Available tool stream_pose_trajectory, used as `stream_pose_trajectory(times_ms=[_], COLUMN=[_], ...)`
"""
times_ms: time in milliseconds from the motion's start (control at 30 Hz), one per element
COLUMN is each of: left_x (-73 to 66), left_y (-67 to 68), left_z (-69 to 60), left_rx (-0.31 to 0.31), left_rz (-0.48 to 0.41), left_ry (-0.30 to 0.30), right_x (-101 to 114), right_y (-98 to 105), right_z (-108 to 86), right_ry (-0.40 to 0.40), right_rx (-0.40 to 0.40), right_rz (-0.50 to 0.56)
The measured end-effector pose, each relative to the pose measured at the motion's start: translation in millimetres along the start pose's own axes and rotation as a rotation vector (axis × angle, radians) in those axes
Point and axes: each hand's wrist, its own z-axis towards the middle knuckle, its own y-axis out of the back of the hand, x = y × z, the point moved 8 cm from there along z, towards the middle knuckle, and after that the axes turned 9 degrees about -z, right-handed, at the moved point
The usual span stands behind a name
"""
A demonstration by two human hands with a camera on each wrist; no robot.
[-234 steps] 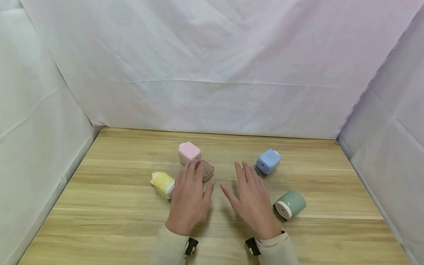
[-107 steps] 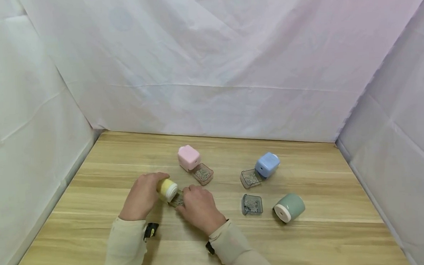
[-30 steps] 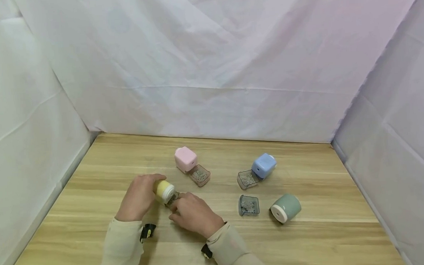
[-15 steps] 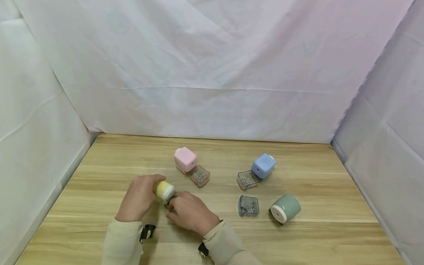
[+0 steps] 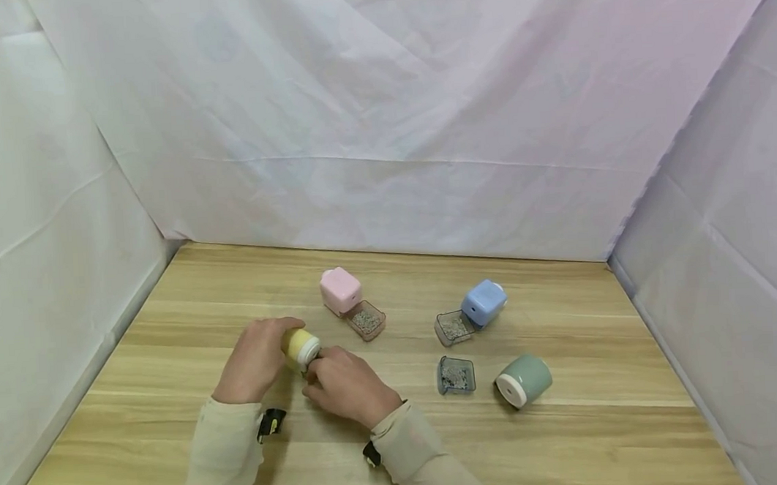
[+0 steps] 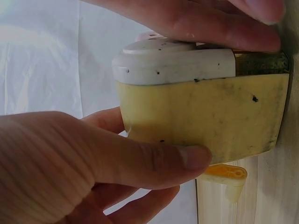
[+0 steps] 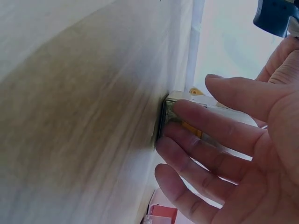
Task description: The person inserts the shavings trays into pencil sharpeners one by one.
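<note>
A yellow hand-crank pencil sharpener (image 5: 297, 345) lies on the table with its white end toward the right hand. Its body is gripped by the left hand (image 5: 252, 359), thumb along the near side in the left wrist view. There, a crank handle (image 6: 226, 175) shows beyond the body, and a dark see-through shavings drawer (image 6: 264, 63) sits in the body's slot. The right hand (image 5: 350, 384) touches the drawer with extended fingers; the right wrist view shows the thumb apart from them. In the head view this hand mostly hides the drawer.
Behind stands a pink sharpener (image 5: 341, 289) with a drawer of shavings (image 5: 366, 321) beside it. A blue sharpener (image 5: 484, 302) and its drawer (image 5: 454, 328) are at the back right. Nearer are a loose grey drawer (image 5: 455, 377) and a green sharpener (image 5: 524, 380). White cloth (image 5: 386, 199) encloses the table.
The left hand took hold of the yellow sharpener after both hands hovered mid-table. The right hand has moved left against its drawer, which has slid into the body. Over the last half second, little differs.
</note>
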Motion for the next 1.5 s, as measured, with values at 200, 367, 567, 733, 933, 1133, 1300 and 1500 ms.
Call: stream_pose_trajectory(times_ms=[200, 367, 567, 733, 933, 1133, 1300, 1500], left_x=[0.5, -0.7, -9.1, -15.7, -24.3, -43.3, -53.8, -52.0], left_y=[-1.0, -2.0, -5.7, -7.8, -2.3, 11.4, 22.8, 24.6], left_z=[-0.4, -0.8, -3.8, 0.8, 11.5, 25.2, 35.4, 44.4], left_rx=[0.023, 0.052, 0.117, 0.216, 0.273, 0.143, 0.007, -0.044], left_rz=[-0.003, -0.025, 0.057, 0.105, 0.017, 0.093, 0.18, 0.212], left_ry=[-0.001, -0.032, -0.092, -0.058, 0.049, -0.048, -0.159, -0.207], right_x=[-1.6, -0.3, -10.4, -25.7, -48.5, -72.3, -91.4, -103.9], right_y=[-2.4, 2.7, 17.9, 34.6, 55.3, 74.8, 79.8, 79.9], right_z=[-2.5, -6.9, -12.7, -14.0, -15.4, -16.9, -16.7, -15.6], right_ry=[0.018, 0.102, 0.111, 0.068, -0.008, -0.098, -0.214, -0.318], right_rx=[0.015, -0.012, -0.009, 0.022, -0.002, -0.082, -0.106, -0.118], right_rz=[0.005, -0.022, -0.011, -0.016, -0.037, -0.025, 0.012, 0.033])
